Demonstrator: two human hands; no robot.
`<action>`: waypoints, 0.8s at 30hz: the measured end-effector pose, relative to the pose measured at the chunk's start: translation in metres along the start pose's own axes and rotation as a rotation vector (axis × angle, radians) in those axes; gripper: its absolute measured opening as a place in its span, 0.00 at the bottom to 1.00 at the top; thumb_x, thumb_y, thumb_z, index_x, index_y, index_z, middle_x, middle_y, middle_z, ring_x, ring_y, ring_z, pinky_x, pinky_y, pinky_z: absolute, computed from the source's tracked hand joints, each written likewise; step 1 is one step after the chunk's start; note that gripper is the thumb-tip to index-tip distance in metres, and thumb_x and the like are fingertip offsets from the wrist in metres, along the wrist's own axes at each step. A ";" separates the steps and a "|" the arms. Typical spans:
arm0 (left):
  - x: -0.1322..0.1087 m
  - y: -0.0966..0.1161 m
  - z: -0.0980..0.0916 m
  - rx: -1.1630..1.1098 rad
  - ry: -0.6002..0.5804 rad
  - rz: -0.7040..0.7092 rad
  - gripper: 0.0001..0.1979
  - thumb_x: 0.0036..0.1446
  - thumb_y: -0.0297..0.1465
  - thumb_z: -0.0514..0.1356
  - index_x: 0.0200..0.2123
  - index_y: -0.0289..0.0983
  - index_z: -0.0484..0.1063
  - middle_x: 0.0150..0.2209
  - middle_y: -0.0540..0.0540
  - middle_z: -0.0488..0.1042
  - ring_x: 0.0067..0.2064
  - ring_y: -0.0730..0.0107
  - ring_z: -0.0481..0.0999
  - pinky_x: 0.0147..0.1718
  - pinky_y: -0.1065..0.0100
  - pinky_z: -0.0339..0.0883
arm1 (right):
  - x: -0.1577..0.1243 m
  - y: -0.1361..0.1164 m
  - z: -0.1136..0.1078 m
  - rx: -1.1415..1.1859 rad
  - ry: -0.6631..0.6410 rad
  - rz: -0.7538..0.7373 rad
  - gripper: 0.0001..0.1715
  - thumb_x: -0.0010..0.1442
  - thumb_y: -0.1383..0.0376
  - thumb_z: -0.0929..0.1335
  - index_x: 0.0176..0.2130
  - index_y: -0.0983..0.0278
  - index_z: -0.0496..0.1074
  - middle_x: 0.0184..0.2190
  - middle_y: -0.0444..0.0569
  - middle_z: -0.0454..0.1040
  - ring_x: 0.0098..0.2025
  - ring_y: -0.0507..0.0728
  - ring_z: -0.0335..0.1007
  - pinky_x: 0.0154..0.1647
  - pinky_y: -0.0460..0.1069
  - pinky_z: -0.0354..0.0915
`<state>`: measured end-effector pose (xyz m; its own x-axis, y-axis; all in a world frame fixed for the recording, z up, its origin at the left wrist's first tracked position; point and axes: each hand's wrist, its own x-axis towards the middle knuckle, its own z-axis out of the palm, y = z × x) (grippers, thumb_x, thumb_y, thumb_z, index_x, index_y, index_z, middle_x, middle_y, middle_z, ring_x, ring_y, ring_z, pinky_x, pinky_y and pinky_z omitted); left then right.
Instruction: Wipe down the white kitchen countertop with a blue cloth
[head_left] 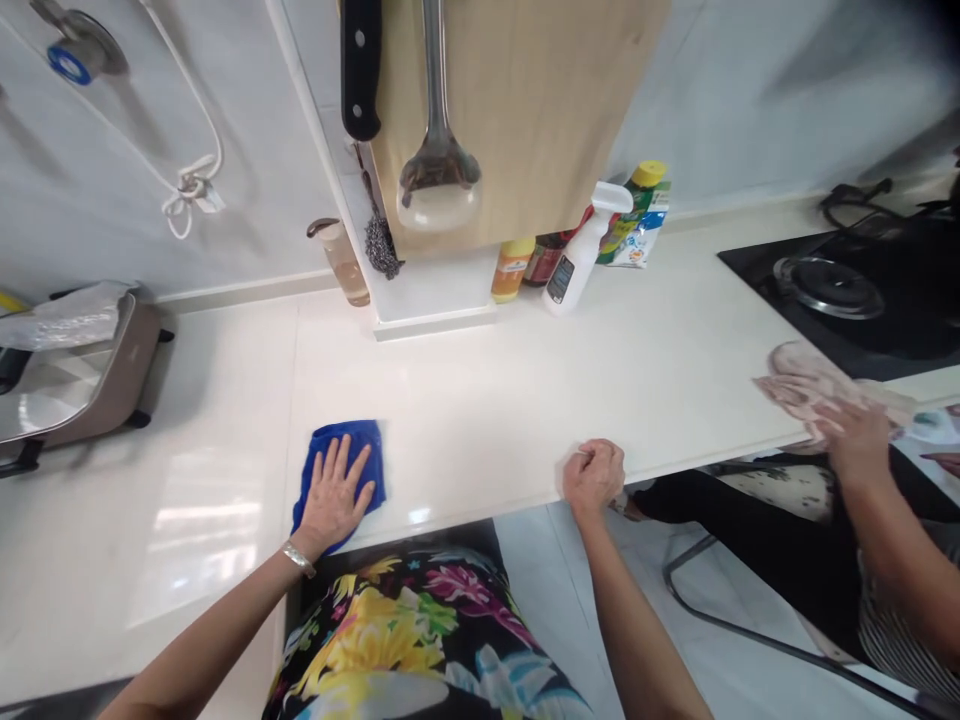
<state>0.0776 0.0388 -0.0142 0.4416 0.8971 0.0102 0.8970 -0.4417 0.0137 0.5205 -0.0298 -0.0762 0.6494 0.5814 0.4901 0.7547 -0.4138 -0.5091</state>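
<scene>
My left hand (334,495) lies flat, fingers spread, on a blue microfibre cloth (360,465) on the white countertop (480,390). A metal bracelet circles that wrist. My right hand (592,478) is curled into a loose fist at the counter's front edge, with nothing visible in it. Further right, a second person's hand (851,445) rests on a patterned cloth (814,390) near the corner of a black gas hob (829,290).
At the back stand a white spray bottle (581,260), several bottles and a wooden board (517,110) hung with a knife and ladle. A steel scourer (381,245) hangs by the wall. A metal appliance (75,370) sits at far left.
</scene>
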 end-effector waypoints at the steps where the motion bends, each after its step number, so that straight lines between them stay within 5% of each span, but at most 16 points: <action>1: 0.000 0.014 -0.002 -0.013 -0.019 0.046 0.31 0.66 0.42 0.49 0.71 0.41 0.53 0.74 0.41 0.44 0.74 0.47 0.38 0.69 0.41 0.41 | 0.000 0.000 0.000 -0.001 -0.004 0.003 0.09 0.55 0.71 0.61 0.35 0.62 0.68 0.42 0.54 0.72 0.41 0.59 0.65 0.41 0.53 0.56; 12: 0.076 0.186 0.004 -0.294 -0.140 0.576 0.31 0.66 0.44 0.52 0.70 0.46 0.55 0.75 0.44 0.40 0.74 0.47 0.39 0.70 0.41 0.34 | 0.000 0.007 0.005 -0.037 -0.066 0.023 0.09 0.56 0.72 0.60 0.36 0.62 0.66 0.44 0.54 0.70 0.44 0.59 0.65 0.44 0.54 0.57; 17: 0.108 0.253 0.015 -0.342 -0.151 0.693 0.30 0.65 0.45 0.53 0.68 0.44 0.59 0.74 0.44 0.42 0.74 0.47 0.39 0.70 0.41 0.33 | 0.006 0.012 0.003 -0.040 -0.115 0.013 0.07 0.57 0.70 0.61 0.36 0.61 0.66 0.43 0.53 0.70 0.44 0.59 0.64 0.44 0.53 0.57; 21: 0.107 0.266 0.020 -0.327 -0.088 0.724 0.29 0.66 0.48 0.51 0.66 0.43 0.63 0.73 0.41 0.48 0.73 0.50 0.43 0.70 0.44 0.35 | 0.009 0.004 -0.011 0.022 -0.108 -0.022 0.06 0.57 0.69 0.60 0.34 0.61 0.66 0.38 0.52 0.69 0.41 0.60 0.63 0.40 0.54 0.56; 24: 0.097 0.238 0.021 -0.307 -0.040 0.716 0.28 0.67 0.49 0.50 0.66 0.45 0.63 0.72 0.42 0.51 0.73 0.52 0.46 0.70 0.47 0.37 | 0.005 0.004 -0.016 0.099 -0.094 -0.064 0.06 0.55 0.68 0.61 0.34 0.60 0.65 0.35 0.53 0.67 0.40 0.63 0.61 0.39 0.56 0.54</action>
<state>0.3339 0.0207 -0.0308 0.9170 0.3899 0.0847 0.3510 -0.8892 0.2935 0.5283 -0.0396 -0.0650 0.5851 0.6694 0.4578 0.7785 -0.3055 -0.5483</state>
